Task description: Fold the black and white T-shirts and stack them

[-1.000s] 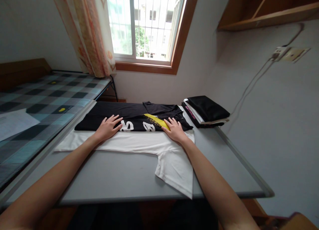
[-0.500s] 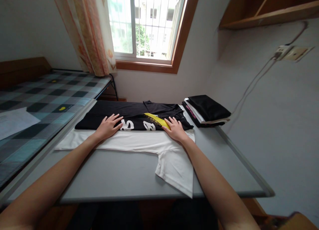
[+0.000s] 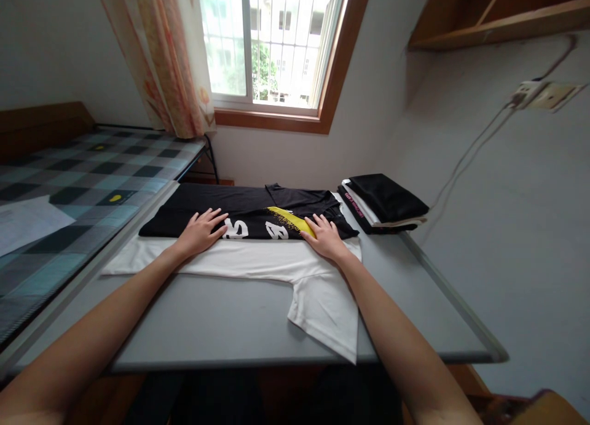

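Note:
A black shirt (image 3: 216, 198) with white lettering and a yellow patch lies folded lengthwise over a white shirt (image 3: 249, 260). The white shirt's near half and one sleeve spread toward me on the grey table (image 3: 212, 327). My left hand (image 3: 201, 231) rests flat on the black cloth, left of the lettering, fingers spread. On the yellow patch near the collar lies my right hand (image 3: 324, 234), its fingers also apart. Neither hand grips anything.
Folded clothes (image 3: 387, 201) are stacked at the table's back right corner. To the left is a bed (image 3: 92, 179) with a checked cover and a paper sheet (image 3: 32, 222). A window (image 3: 276, 44), a curtain (image 3: 170, 62) and a wooden shelf (image 3: 507, 29) are beyond.
The camera view has shifted very slightly. Both hands and the shirts stay in the same places.

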`<state>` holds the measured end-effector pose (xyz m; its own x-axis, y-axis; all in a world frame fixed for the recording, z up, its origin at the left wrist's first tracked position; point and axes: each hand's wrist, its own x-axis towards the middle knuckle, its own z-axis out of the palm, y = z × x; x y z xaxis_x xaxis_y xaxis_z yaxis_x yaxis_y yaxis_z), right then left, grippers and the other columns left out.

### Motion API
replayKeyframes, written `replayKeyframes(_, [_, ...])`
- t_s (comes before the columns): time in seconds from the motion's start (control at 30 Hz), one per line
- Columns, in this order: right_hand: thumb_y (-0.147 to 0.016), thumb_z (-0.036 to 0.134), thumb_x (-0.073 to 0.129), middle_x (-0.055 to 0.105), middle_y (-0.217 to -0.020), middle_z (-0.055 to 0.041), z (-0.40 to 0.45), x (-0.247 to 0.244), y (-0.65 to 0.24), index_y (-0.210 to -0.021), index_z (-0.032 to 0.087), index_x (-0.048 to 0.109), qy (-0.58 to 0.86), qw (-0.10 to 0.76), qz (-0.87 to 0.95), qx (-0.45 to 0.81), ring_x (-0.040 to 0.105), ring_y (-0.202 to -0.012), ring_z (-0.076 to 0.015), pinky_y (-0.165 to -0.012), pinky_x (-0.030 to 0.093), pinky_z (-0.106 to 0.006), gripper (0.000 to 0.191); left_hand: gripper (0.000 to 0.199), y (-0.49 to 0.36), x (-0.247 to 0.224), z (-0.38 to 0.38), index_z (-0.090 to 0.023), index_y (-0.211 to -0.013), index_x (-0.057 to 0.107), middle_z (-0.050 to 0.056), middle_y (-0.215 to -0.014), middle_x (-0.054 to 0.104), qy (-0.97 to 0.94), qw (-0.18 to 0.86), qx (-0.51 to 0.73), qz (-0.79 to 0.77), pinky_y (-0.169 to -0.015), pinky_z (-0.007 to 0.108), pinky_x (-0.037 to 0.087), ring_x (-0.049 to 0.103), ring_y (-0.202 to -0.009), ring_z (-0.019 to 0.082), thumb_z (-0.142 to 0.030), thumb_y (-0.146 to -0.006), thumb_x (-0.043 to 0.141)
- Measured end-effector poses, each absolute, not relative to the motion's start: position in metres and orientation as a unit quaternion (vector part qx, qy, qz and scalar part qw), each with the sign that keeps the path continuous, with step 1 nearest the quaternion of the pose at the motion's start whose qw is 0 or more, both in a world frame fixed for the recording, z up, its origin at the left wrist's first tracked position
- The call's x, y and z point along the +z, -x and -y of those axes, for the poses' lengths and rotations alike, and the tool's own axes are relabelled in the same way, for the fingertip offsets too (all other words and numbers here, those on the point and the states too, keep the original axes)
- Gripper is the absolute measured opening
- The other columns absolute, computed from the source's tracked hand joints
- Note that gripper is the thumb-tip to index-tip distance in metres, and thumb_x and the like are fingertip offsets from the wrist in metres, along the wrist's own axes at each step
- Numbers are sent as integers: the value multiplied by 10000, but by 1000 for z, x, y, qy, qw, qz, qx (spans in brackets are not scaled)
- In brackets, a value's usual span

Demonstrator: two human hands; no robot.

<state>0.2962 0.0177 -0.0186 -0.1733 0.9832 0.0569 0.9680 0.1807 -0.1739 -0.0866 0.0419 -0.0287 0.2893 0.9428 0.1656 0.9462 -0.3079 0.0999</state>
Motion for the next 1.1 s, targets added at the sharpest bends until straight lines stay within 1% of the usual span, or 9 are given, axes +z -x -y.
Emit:
replayKeyframes(0.2, [-1003,542,364,313,-1618,-121,-17,-17,-295,-1542,227,385,638,80,764,53,206,-1507,-305,-1192,175,-542,625,565,86,-27,-41,-252,-1484,474,65,-1584,382,803,6,-95,588,-1184,534,220,277,-1490,289,-503,-1000,327])
replayKeyframes(0.47, [-1004,562,343,300,-1624,-115,-17,-16,-295,-1545,235,379,641,72,762,53,200,-1510,-294,-1195,167,-530,633,561,87,-29,-42,-272,-1489,467,53,-1584,384,803,9,-96,588,-1187,518,215,286,-1487,285,-510,-1000,330])
replayKeyframes(0.67, [-1006,560,345,296,-1626,-113,-16,-15,-295,-1543,232,382,642,71,761,55,196,-1511,-290,-1197,162,-525,630,565,86,-28,-41,-253,-1486,473,66,-1582,385,804,9,-98,587,-1183,530,220,288,-1486,294,-501,-998,333])
replayKeyframes(1.1, [-1005,551,358,305,-1623,-115,-17,-15,-295,-1544,231,383,641,71,762,53,202,-1508,-296,-1197,167,-518,628,553,84,-26,-40,-249,-1482,477,63,-1582,385,801,8,-95,591,-1188,526,216,282,-1489,282,-487,-1001,344])
